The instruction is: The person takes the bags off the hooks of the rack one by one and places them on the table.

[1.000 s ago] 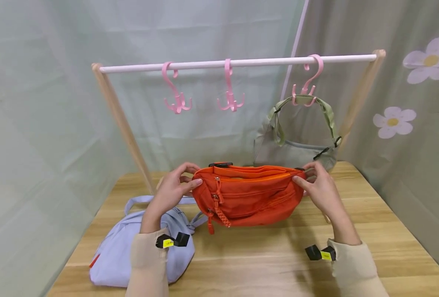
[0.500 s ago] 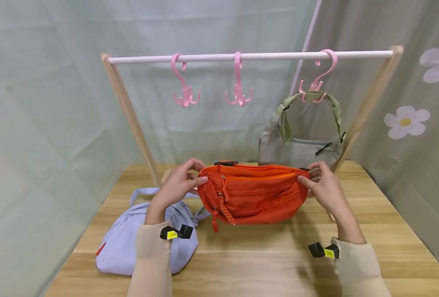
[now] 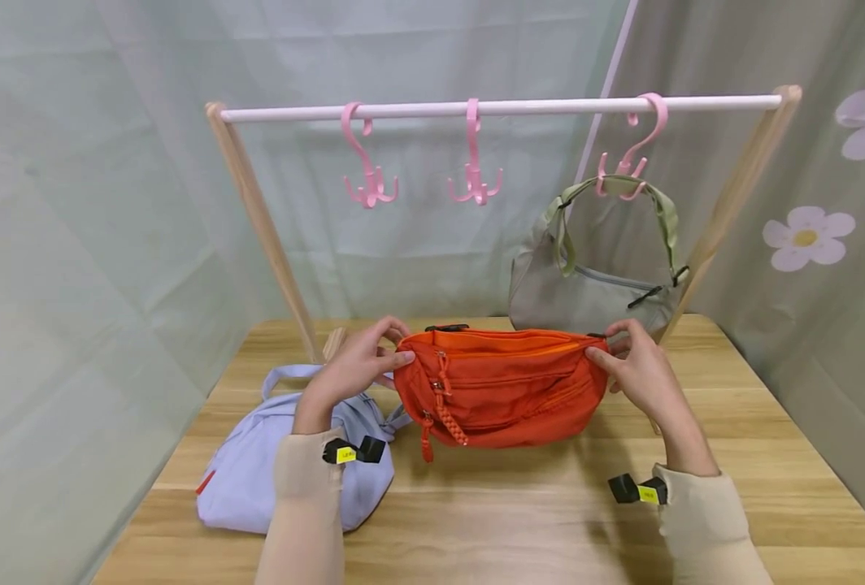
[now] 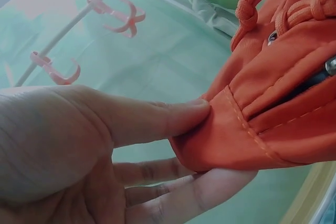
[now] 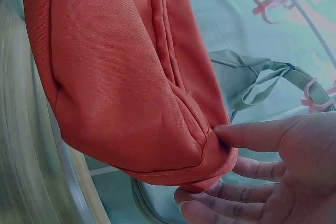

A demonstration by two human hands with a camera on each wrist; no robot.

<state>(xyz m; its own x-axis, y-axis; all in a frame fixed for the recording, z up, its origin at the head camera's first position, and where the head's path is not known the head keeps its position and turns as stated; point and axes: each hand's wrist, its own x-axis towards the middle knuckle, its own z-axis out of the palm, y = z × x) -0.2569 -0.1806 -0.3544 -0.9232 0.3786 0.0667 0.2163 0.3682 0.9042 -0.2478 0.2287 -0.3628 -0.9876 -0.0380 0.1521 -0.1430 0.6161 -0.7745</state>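
An orange-red waist bag (image 3: 506, 394) with several zippers and braided cord pulls is held up over the table between both hands. The left hand (image 3: 355, 366) pinches its left end, thumb on the front face and fingers behind, as the left wrist view shows. At the opposite end the right hand (image 3: 641, 370) pinches the bag's upper corner; in the right wrist view its thumb presses the orange-red fabric (image 5: 115, 77). Beneath the left forearm lies a pale lavender bag (image 3: 245, 471) on the table. A grey-green shoulder bag (image 3: 586, 301) hangs by its strap behind the right hand.
A rack with a white rail (image 3: 418, 110) and wooden legs stands at the back. Pink hooks hang from it: a left hook (image 3: 367, 175), a middle hook (image 3: 474, 175) and a right hook (image 3: 626, 162) bearing the grey-green bag. The wooden table (image 3: 491, 520) spans below; curtains stand behind.
The head view has shifted, so the rack appears a little higher and further right. Both hands keep their hold on the waist bag, which stays nearly level and tips slightly.
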